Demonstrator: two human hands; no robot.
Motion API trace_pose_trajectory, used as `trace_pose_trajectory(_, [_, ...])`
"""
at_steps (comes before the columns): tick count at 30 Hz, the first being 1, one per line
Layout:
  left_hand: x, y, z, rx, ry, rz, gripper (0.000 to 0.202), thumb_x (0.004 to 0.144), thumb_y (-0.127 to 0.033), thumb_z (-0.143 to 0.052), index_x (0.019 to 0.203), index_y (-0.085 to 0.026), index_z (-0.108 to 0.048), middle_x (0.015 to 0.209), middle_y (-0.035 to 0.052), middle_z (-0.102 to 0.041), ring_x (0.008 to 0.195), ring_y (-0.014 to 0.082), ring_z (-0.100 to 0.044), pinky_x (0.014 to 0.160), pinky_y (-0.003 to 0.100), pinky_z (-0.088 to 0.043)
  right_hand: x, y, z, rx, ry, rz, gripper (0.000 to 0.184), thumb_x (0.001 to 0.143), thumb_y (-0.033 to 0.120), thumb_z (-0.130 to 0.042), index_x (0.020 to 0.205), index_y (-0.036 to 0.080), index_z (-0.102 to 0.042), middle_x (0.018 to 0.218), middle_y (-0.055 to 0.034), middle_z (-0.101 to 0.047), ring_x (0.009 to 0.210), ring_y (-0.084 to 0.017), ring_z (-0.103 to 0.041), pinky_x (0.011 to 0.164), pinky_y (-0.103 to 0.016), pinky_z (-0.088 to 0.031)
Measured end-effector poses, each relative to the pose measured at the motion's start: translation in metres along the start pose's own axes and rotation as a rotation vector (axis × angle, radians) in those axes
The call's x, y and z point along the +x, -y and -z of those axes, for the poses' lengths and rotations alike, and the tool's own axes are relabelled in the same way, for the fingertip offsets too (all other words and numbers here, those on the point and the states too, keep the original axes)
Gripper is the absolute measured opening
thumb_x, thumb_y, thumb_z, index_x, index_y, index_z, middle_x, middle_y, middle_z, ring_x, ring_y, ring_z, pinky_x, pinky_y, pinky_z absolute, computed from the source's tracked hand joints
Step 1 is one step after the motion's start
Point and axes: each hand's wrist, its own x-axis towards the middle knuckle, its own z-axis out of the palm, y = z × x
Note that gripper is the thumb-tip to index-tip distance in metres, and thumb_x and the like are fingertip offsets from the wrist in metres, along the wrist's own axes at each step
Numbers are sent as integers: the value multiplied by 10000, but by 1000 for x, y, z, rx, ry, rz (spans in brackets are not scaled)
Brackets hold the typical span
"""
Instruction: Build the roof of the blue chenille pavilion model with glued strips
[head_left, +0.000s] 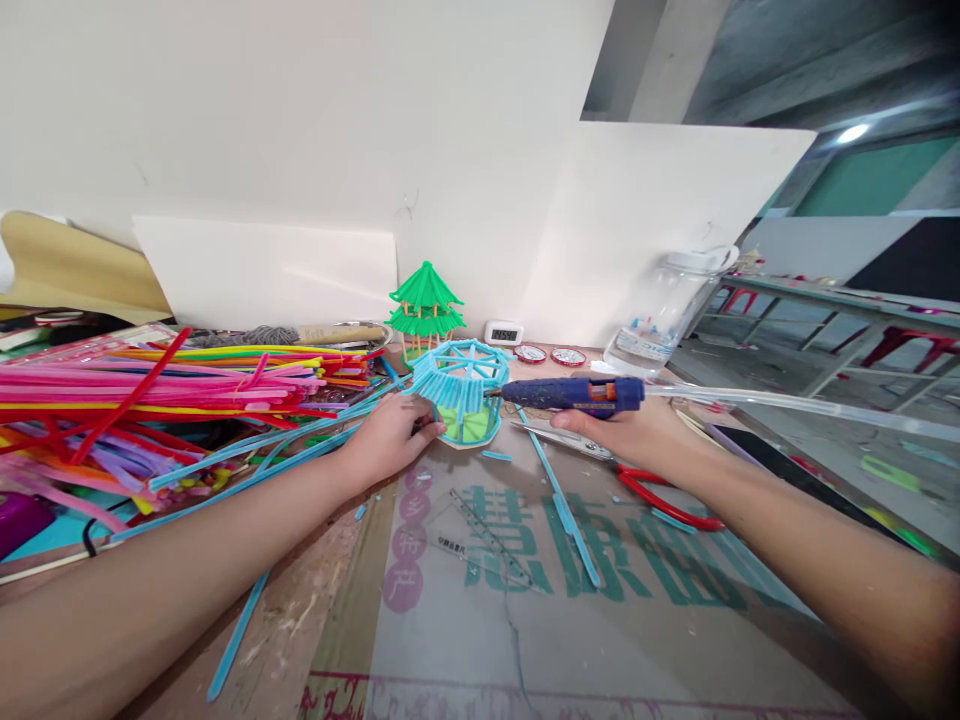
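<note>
A light-blue pipe-cleaner model [459,382] with a spoked ring top and a green base stands on the work surface. At its left edge my left hand [391,436] is closed, thumb and fingers gripping the side. My right hand [637,435] is wrapped round a dark blue hot glue gun [577,394], whose nozzle points left and reaches the model's right side. A clear glue stick [795,405] trails from the gun's back end. Whether the nozzle tip touches the model I cannot tell.
Bundles of colourful pipe cleaners [150,390] lie at left. Behind stand a small green pagoda [426,308], a digital timer [504,333] and a clear water bottle [652,320]. Red-handled scissors [667,500], a clear set square [495,540] and blue strips [562,510] lie in front.
</note>
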Motion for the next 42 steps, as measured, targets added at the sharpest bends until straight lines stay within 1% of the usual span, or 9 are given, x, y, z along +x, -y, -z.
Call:
trace_pose_trajectory(6, [0, 1, 0, -12, 1, 0, 313, 933, -383, -483, 752, -168, -619, 773, 58, -665, 773, 199, -601, 716, 304, -410, -1, 1, 0, 4, -2, -7, 198, 761, 446, -638, 827, 269, -697, 771, 20, -747, 744, -243, -704, 650, -323, -560])
trace_pose_trajectory(12, [0, 1, -1, -10, -3, 4, 296, 929, -380, -493, 773, -169, -629, 790, 63, -673, 788, 204, -606, 726, 309, -415, 0, -4, -1, 6, -22, 16, 203, 763, 446, -638, 839, 264, -687, 836, 16, -755, 819, -252, -707, 718, -344, -568])
trace_pose_trajectory(16, [0, 0, 0, -14, 12, 1, 318, 935, -389, -478, 755, -169, -619, 788, 63, -675, 778, 200, -607, 722, 309, -418, 0, -7, -2, 19, -16, 15, 247, 775, 471, -637, 902, 268, -698, 878, 12, -759, 839, -254, -708, 747, -359, -569])
trace_pose_trajectory(23, [0, 1, -1, 12, 12, -10, 327, 939, -400, -463, 759, -173, -615, 780, 61, -673, 770, 197, -607, 717, 312, -412, 1, -6, -2, 35, -26, 7, 257, 765, 459, -644, 923, 267, -709, 941, 16, -759, 926, -256, -698, 801, -367, -568])
trace_pose_trajectory(26, [0, 1, 0, 11, 11, -8, 314, 935, -388, -475, 750, -173, -608, 779, 58, -672, 767, 197, -604, 711, 309, -407, 1, -5, -2, 19, -47, -11, 265, 760, 465, -648, 918, 263, -714, 959, 6, -758, 941, -263, -696, 814, -380, -568])
trace_pose_trajectory(32, [0, 0, 1, 7, 19, -6, 321, 937, -389, -470, 743, -174, -608, 769, 58, -670, 754, 195, -600, 706, 310, -404, 0, -7, -4, -18, -133, -26, 331, 709, 510, -691, 936, 271, -720, 928, -24, -762, 931, -307, -696, 856, -449, -555])
trace_pose_trajectory(35, [0, 0, 1, 5, 20, -2, 321, 938, -390, -466, 755, -172, -614, 779, 62, -672, 766, 197, -603, 712, 313, -406, 0, -5, -4, -10, -142, -20, 331, 706, 499, -700, 951, 277, -723, 959, -19, -759, 952, -309, -692, 867, -450, -552])
trace_pose_trajectory(38, [0, 0, 1, 3, 21, -7, 318, 938, -388, -469, 752, -173, -611, 775, 59, -671, 759, 195, -601, 709, 311, -404, 0, -2, -4, 37, -138, -16, 310, 707, 462, -711, 961, 284, -720, 986, -5, -756, 975, -303, -688, 877, -441, -553])
trace_pose_trajectory(42, [0, 0, 1, -10, 16, -15, 309, 939, -378, -478, 745, -173, -603, 777, 52, -671, 748, 190, -596, 699, 305, -395, 0, 1, -4, 129, -68, 10, 274, 761, 413, -677, 1003, 288, -706, 1068, 7, -739, 1011, -268, -683, 907, -399, -546])
